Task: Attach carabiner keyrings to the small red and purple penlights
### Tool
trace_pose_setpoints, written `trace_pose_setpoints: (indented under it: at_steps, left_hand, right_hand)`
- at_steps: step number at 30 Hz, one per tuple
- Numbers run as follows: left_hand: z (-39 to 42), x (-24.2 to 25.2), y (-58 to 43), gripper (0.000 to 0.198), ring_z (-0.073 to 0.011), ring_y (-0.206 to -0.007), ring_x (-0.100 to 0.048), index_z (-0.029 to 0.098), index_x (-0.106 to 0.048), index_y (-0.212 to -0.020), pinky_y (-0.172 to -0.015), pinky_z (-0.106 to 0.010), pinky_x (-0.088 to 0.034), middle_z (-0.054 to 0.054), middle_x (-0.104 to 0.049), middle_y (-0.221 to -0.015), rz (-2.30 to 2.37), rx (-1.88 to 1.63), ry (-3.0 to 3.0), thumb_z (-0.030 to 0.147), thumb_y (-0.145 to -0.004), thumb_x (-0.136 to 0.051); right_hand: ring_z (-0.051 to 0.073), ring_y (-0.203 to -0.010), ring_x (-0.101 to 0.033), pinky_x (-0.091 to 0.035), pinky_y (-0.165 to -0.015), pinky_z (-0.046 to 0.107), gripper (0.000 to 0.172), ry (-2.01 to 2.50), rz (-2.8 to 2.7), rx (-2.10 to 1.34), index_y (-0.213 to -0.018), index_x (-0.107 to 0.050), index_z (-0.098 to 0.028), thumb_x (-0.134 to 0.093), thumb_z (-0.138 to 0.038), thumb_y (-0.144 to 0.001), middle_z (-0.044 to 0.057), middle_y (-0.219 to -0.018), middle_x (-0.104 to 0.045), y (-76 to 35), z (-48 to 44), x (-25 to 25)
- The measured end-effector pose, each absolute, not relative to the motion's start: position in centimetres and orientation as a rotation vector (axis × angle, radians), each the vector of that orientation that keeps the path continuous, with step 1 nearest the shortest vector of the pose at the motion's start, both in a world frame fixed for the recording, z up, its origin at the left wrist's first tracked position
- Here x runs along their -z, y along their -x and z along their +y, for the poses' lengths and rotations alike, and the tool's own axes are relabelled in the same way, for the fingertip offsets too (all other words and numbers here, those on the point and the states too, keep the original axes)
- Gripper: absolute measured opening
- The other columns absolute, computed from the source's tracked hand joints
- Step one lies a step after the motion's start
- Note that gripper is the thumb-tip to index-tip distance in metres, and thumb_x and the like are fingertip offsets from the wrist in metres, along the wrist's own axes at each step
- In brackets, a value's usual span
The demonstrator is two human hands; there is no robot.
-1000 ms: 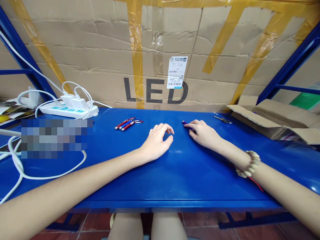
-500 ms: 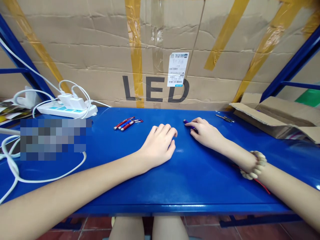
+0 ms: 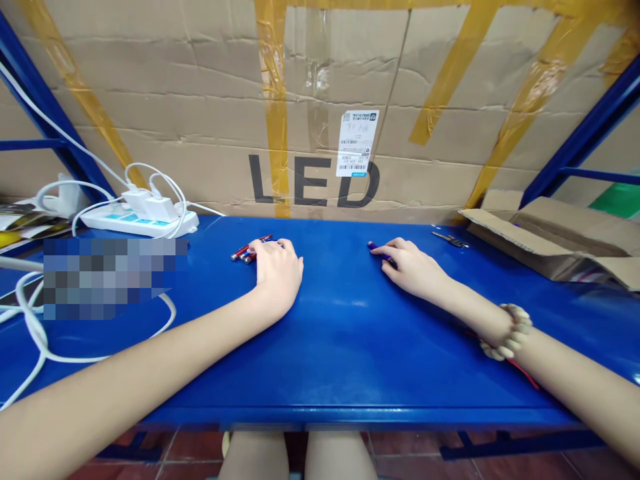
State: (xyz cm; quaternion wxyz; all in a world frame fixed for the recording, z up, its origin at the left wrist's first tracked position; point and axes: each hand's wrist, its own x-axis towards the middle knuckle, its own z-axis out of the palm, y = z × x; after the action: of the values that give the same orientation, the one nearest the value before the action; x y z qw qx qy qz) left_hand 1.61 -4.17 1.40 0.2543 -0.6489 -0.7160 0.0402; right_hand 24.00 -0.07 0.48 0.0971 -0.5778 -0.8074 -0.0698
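Note:
My left hand reaches over a small group of slim red and blue metal tubes, which look like keychain flashlights. Its fingers are bent and apart over their right ends, hiding part of them; whether they touch I cannot tell. Farther right, my right hand rests on the blue table with its fingers around a purple metal tube of similar look. That tube's silver end points to the back left, and its rear part is hidden under the fingers.
A white power strip with plugs and loose white cables lies at the left, beside a blurred-out patch. Keys lie at the back right next to an open cardboard box. A large cardboard sheet marked LED stands behind the table.
My left hand has moved left and away from me, from the table's middle to over the red and blue tubes. My right hand stays in place on the purple tube.

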Motion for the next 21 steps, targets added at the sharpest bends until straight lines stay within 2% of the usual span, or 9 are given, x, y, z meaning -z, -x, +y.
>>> trace_pose_setpoints:
  at_steps: [4, 11, 15, 18, 21]
  left_hand:
    - [-4.07, -1.58, -1.48, 0.053, -0.0365, -0.086, -0.059, 0.000, -0.052, -0.108, -0.079, -0.044, -0.032, -0.025, -0.063, -0.095, -2.025, -0.123, 1.732, 0.044, -0.090, -0.029]
    - [-4.07, -1.06, -1.18, 0.045, -0.0328, -0.081, -0.059, 0.004, -0.055, -0.100, -0.074, -0.043, -0.036, -0.022, -0.062, -0.090, -1.877, 0.016, 1.794, 0.040, -0.090, -0.032]
    - [-4.08, -0.79, -1.36, 0.030, -0.0313, -0.085, -0.058, 0.006, -0.055, -0.094, -0.077, -0.042, -0.036, -0.020, -0.060, -0.091, -1.752, 0.135, 1.989, 0.019, -0.091, -0.028]
    - [-4.01, -0.83, -1.60, 0.034, -0.0289, -0.092, -0.059, 0.007, -0.053, -0.102, -0.083, -0.041, -0.036, -0.020, -0.058, -0.102, -1.628, 0.107, 2.138, 0.001, -0.086, -0.024]
    - [-3.95, -1.07, -1.80, 0.039, -0.0264, -0.100, -0.057, 0.009, -0.049, -0.114, -0.088, -0.040, -0.035, -0.018, -0.053, -0.118, -1.452, 0.036, 2.273, -0.001, -0.085, -0.025]
  right_hand:
    - [0.027, -0.107, -0.050, -0.046, -0.084, 0.041, 0.036, 1.703, -2.385, 0.202, -0.116, -0.059, -0.020, -0.039, -0.022, -0.085, 0.011, -0.117, -0.053, -24.01, -0.09, -0.52]
    - [0.028, -0.107, -0.049, -0.045, -0.084, 0.042, 0.037, 1.679, -2.404, 0.195, -0.117, -0.058, -0.019, -0.038, -0.020, -0.085, 0.013, -0.117, -0.053, -24.10, 0.00, -0.43]
    - [0.026, -0.107, -0.049, -0.044, -0.084, 0.039, 0.039, 1.696, -2.414, 0.229, -0.119, -0.057, -0.019, -0.034, -0.015, -0.087, 0.012, -0.117, -0.053, -24.13, -0.01, -0.35]
    - [0.026, -0.106, -0.050, -0.043, -0.082, 0.038, 0.041, 1.715, -2.422, 0.274, -0.120, -0.056, -0.020, -0.033, -0.013, -0.087, 0.012, -0.117, -0.054, -24.10, -0.10, -0.41]
    - [0.027, -0.103, -0.051, -0.042, -0.080, 0.038, 0.041, 1.748, -2.418, 0.339, -0.121, -0.056, -0.020, -0.034, -0.013, -0.087, 0.012, -0.116, -0.055, -24.11, -0.14, -0.50]
